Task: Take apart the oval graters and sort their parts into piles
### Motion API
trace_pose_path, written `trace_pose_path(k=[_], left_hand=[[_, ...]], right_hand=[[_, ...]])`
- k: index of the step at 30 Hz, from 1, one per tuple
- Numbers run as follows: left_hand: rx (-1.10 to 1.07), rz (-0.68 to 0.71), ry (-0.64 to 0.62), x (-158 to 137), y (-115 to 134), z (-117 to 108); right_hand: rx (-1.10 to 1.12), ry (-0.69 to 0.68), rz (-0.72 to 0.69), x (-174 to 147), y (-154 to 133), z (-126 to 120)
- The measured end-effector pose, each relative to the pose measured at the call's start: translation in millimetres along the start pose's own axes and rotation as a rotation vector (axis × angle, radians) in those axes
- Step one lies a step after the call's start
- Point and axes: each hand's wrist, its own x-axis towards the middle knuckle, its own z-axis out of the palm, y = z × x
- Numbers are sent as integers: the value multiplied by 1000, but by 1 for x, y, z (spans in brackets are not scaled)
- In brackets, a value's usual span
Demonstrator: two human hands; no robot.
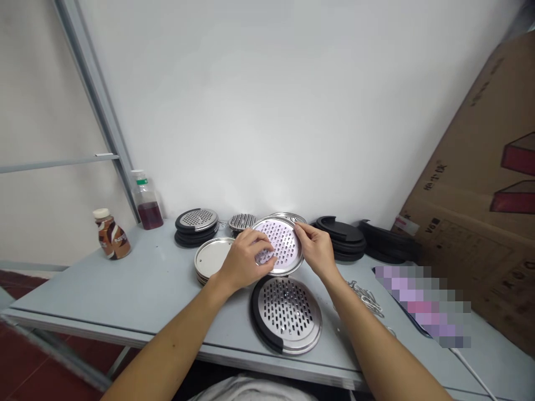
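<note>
A round metal grater plate [282, 250] with rows of slots and a lilac sheen is held up tilted above the table. The thumb and fingers of my right hand [315, 248] pinch its upper right rim. In front of its left side is my left hand [249, 257], fingers curved and thumb apart, leaving a gap; whether the fingertips touch the plate I cannot tell. Just below lies another slotted grater [288, 312] with a black edge strip on its left side. Plain round metal discs [213, 257] are stacked beside my left hand, partly hidden by it.
At the back stand a stack of black-edged graters [196, 223], smaller ridged discs [243, 221] and black round pieces [340, 234]. Metal hooks [365, 299] and a blurred phone [422, 306] lie right, by a cardboard box [472, 223]. Two bottles [112, 236] stand left.
</note>
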Motion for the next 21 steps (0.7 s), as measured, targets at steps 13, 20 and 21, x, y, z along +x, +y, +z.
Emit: trace_pose_path(k=[13,20,21], left_hand=[[0,-92,-90,1,2,-3],[120,-24,-235,-3,4,8],[140,-32,-245,-4,4,10]], right_hand=[[-41,1,7,-1,-4,0],[22,-67,-9,-9,-14,7],[41,-82,-6,-10,-14,8]])
